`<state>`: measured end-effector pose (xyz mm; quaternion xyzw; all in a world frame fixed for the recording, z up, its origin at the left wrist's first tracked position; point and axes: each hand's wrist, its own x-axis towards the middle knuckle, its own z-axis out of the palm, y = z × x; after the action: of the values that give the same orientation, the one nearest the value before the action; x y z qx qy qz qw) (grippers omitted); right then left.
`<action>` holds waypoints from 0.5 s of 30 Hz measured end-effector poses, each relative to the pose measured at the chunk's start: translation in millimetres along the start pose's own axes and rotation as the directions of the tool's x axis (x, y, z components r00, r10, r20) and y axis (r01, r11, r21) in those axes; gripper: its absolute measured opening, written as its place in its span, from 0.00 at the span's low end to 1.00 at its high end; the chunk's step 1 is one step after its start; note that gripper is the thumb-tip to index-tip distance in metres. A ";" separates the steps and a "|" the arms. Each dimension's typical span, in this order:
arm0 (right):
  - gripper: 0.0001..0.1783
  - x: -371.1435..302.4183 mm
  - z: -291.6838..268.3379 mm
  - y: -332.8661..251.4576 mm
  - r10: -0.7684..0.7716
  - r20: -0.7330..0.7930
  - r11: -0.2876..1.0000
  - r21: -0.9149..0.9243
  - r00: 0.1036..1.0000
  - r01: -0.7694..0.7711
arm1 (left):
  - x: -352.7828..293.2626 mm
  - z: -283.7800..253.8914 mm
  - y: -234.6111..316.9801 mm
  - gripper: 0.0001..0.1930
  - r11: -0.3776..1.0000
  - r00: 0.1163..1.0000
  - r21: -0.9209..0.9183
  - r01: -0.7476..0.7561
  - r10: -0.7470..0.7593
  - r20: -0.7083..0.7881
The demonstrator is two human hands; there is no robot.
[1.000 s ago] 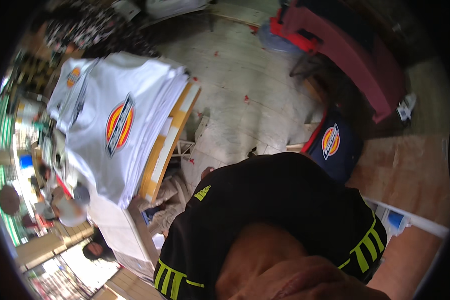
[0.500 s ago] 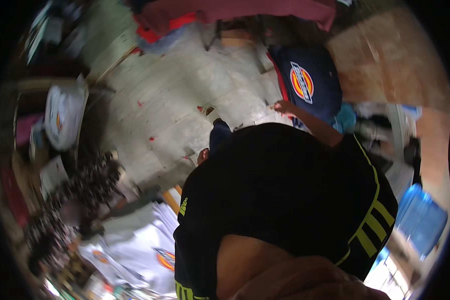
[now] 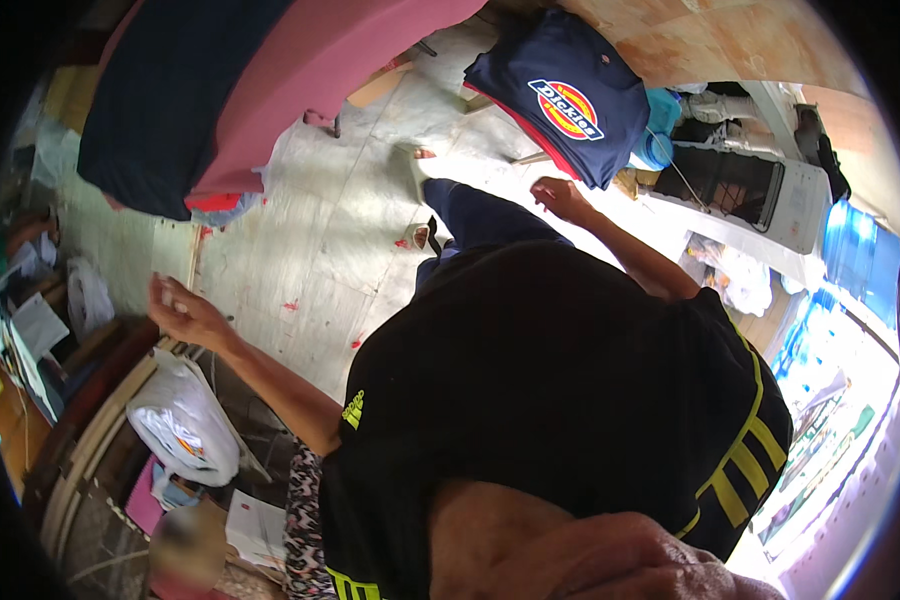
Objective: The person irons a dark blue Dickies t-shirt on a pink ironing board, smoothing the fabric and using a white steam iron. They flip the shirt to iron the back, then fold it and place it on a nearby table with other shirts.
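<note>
My left hand [image 3: 183, 312] is out to the left over the floor with its fingers loosely bent and apart, and I see nothing held in it. Just below it lies a folded white garment with a printed emblem [image 3: 182, 425], which the hand does not appear to touch. My right hand [image 3: 562, 199] hangs at the right with fingers slightly curled and seemingly nothing in them. Beyond it, a navy shirt with a round red and yellow emblem [image 3: 570, 100] is draped over a stand, apart from the hand.
At the far left, a table carries pink cloth [image 3: 270, 100] and dark navy cloth [image 3: 175, 120]. Red scraps [image 3: 290, 305] dot the tiled floor [image 3: 320, 230]. A white appliance [image 3: 800, 205] and blue containers [image 3: 860, 250] stand right. Someone in patterned clothing [image 3: 305, 510] is close at my left.
My body and view have turned toward the right. My left hand has come into view, reaching out left. The cloth-covered table and the navy shirt appear nearer; the white shirts at lower left left view.
</note>
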<state>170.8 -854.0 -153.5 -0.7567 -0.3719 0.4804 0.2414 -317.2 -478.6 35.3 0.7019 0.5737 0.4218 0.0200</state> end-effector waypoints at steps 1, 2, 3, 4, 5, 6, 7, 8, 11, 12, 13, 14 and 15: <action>0.11 10.9 -1.2 -36.8 -0.049 -0.023 0.999 -0.002 0.999 0.049 | 35.4 6.4 15.6 0.15 0.992 0.991 -0.008 -0.127 0.126 -0.043; 0.10 22.0 0.2 -66.0 -0.116 -0.024 0.987 0.113 0.993 0.118 | 64.7 22.0 32.0 0.15 0.982 0.981 -0.006 -0.188 0.188 -0.038; 0.08 37.8 0.4 -97.3 -0.187 -0.042 0.955 0.225 0.982 0.191 | 90.4 40.9 42.1 0.15 0.976 0.979 -0.077 -0.203 0.202 -0.016; 0.08 56.6 -2.8 -131.5 -0.322 -0.054 0.931 0.162 0.945 0.326 | 109.8 59.7 52.1 0.17 0.979 0.984 -0.100 -0.175 0.179 0.026; 0.08 72.7 -5.1 -167.5 -0.445 -0.056 0.888 0.099 0.894 0.448 | 125.1 77.7 58.6 0.18 0.982 0.985 -0.118 -0.146 0.156 0.076; 0.08 85.5 -8.2 -208.9 -0.470 -0.052 0.870 0.142 0.881 0.473 | 137.8 94.6 53.3 0.20 0.969 0.964 -0.066 -0.238 0.244 0.101; 0.08 94.1 -14.0 -251.6 -0.499 -0.041 0.849 0.178 0.866 0.498 | 148.7 113.4 35.8 0.22 0.947 0.939 -0.013 -0.321 0.320 0.124; 0.08 100.9 -21.0 -293.2 -0.551 -0.018 0.814 0.207 0.834 0.543 | 155.5 130.0 16.4 0.23 0.918 0.911 0.042 -0.395 0.385 0.150; 0.08 134.3 -36.4 -384.9 -0.730 -0.019 0.665 0.208 0.683 0.717 | 135.4 176.5 -23.4 0.31 0.843 0.929 0.423 -0.331 0.215 0.300; 0.09 150.0 -35.9 -402.0 -0.778 -0.098 0.596 0.197 0.620 0.779 | 133.8 178.7 -20.6 0.32 0.876 0.932 0.360 -0.321 0.226 0.282; 0.08 168.3 -40.0 -421.4 -0.825 -0.112 0.544 0.111 0.555 0.832 | 133.1 177.2 -18.8 0.32 0.870 0.937 0.384 -0.309 0.210 0.279; 0.09 186.8 -44.0 -440.5 -0.843 -0.143 0.513 0.076 0.518 0.855 | 133.6 174.5 -14.8 0.32 0.875 0.935 0.373 -0.308 0.207 0.287; 0.10 203.9 -46.0 -460.2 -0.857 -0.174 0.485 0.045 0.485 0.874 | 132.2 171.9 -10.5 0.32 0.889 0.942 0.362 -0.279 0.181 0.283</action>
<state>113.6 -413.1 86.8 -0.4782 -0.6546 0.2664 0.5214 -221.7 -288.0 -5.5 0.8006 0.5526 0.2073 -0.1035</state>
